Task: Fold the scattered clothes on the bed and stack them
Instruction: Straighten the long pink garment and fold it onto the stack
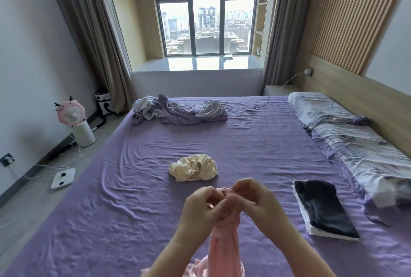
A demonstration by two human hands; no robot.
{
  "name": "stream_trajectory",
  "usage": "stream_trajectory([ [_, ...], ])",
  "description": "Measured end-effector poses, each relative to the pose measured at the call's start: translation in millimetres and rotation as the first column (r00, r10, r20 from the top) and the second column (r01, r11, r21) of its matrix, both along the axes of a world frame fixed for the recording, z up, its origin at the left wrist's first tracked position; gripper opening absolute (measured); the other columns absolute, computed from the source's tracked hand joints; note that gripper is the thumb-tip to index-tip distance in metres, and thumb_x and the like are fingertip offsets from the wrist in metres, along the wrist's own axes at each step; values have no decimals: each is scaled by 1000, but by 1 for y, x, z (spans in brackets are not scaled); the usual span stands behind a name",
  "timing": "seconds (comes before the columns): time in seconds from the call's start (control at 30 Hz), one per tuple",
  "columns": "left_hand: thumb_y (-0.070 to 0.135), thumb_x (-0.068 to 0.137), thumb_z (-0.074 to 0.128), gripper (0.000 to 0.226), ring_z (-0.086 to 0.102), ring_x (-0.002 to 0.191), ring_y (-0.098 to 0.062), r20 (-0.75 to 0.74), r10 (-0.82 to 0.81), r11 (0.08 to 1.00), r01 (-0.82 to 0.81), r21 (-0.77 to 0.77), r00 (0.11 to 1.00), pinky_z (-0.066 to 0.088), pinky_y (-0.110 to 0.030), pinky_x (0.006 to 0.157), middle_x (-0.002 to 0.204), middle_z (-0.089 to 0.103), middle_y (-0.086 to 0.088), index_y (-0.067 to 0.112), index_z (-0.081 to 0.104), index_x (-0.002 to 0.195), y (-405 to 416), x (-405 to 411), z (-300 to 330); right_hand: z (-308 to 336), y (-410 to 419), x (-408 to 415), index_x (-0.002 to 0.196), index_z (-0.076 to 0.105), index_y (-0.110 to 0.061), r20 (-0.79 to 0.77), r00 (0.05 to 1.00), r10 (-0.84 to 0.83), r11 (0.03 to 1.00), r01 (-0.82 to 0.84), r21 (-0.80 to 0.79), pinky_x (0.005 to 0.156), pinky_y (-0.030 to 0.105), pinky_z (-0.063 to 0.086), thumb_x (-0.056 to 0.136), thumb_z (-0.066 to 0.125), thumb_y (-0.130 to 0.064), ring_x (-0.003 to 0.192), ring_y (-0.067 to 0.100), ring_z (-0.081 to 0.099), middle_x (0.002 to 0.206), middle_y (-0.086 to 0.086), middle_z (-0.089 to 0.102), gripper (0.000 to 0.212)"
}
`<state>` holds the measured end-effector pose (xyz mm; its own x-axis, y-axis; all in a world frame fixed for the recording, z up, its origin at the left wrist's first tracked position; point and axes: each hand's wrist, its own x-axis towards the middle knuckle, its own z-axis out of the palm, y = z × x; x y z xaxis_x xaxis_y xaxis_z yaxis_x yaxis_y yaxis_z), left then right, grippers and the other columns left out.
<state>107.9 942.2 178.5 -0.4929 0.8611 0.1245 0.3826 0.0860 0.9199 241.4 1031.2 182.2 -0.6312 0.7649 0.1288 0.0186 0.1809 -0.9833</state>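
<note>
1. Your left hand (201, 206) has its fingers curled in around the top of a pink garment (224, 239), pinching the bunched cloth near its upper end.
2. Your right hand (255, 199) meets it from the other side, thumb and fingertips pinched on the same bunched top. Exactly which edge or seam each hand has is hidden behind your fingers.
3. The pink garment hangs down between your forearms as a narrow gathered column. Its lower part runs off the bottom of the view, so you cannot tell what kind of garment it is or how long.
4. A cream garment (193, 167) lies crumpled on the purple sheet of the bed (89, 210), just beyond your hands and apart from them. Its shape is lost in the folds.
5. To your right lies a flat stack: a dark folded piece (322, 205) on top of a white one (311, 229), of which only the edges show.
6. At the far left of the bed a grey-purple heap of fabric (178, 110) lies twisted; whether it is clothing or bedding is unclear.
7. Floral pillows (347, 141) line the right side along the headboard, the nearest cut off by the frame edge.
8. On the floor to the left stand a pink fan (71, 114) and a white scale (63, 177).
</note>
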Motion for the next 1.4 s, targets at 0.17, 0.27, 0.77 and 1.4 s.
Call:
stream_trajectory([
  [0.17, 7, 84, 69, 8, 61, 69, -12, 321, -138, 990, 134, 33, 937, 51, -27, 63, 71, 69, 0, 14, 72, 80, 1, -5, 1, -1, 3, 3, 74, 69, -16, -45, 999, -18, 999, 16, -50, 60, 23, 52, 82, 67, -1, 66, 11, 63, 69, 2, 68, 17],
  [0.27, 5, 83, 68, 7, 65, 67, -13, 299, -87, 996, 83, 25, 950, 55, -35, 67, 70, 71, -4, 11, 72, 82, 3, -10, 0, 1, 6, 6, 77, 66, -13, -189, 981, -39, 976, -3, -217, 58, 25, 53, 86, 60, 1, 64, 16, 64, 70, 8, 69, 17],
  [0.77, 8, 88, 61, 8, 67, 68, -18, 614, -17, 998, -25, 60, 789, 57, -25, 64, 76, 70, -11, 3, 67, 86, 12, -27, 26, -6, 18, 12, 83, 63, -20, 168, 971, -172, 894, 82, 441, 80, 21, 46, 86, 65, -11, 87, 10, 58, 91, -9, 59, 11],
  [1.4, 6, 82, 70, 37, 68, 84, -28, 696, -188, 980, 84, 181, 693, 56, -31, 73, 94, 69, -20, 3, 54, 115, 6, -9, 10, 5, -14, -5, 85, 66, -37, 128, 977, -169, 876, 90, 473, 68, 26, 51, 78, 74, -22, 81, 7, 62, 83, -16, 67, 19],
])
